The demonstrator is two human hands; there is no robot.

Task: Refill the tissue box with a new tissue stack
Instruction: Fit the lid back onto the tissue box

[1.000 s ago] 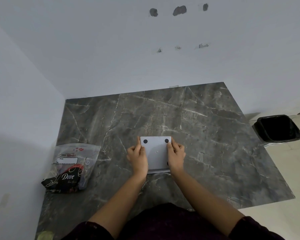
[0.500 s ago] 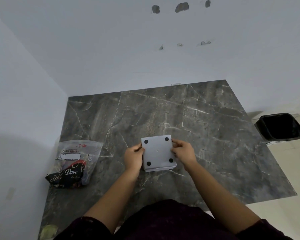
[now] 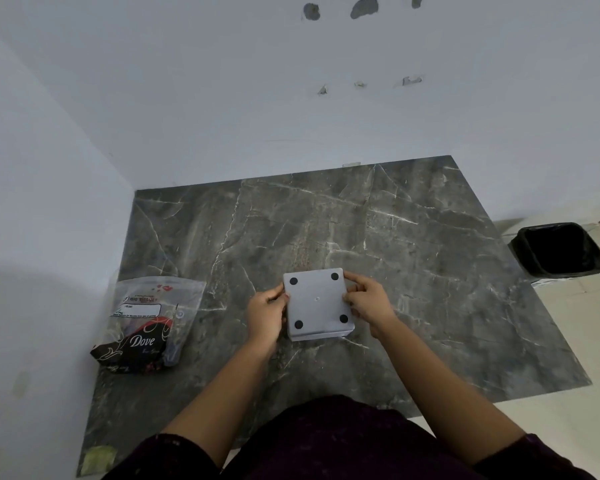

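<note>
Now I grip the upturned box (image 3: 317,303) mid-counter (image 3: 430,271), left hand (image 3: 265,315) and right hand (image 3: 368,301) clasping opposite sides.

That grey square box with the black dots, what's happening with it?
A person is holding the grey tissue box upside down on the dark marble table, so its four black feet face up. The left hand grips one side and the right hand the other. A plastic bag lies to the left, untouched.

The plastic pouch (image 3: 142,327) reads "Dove"; its smaller label print is too blurred.
</note>
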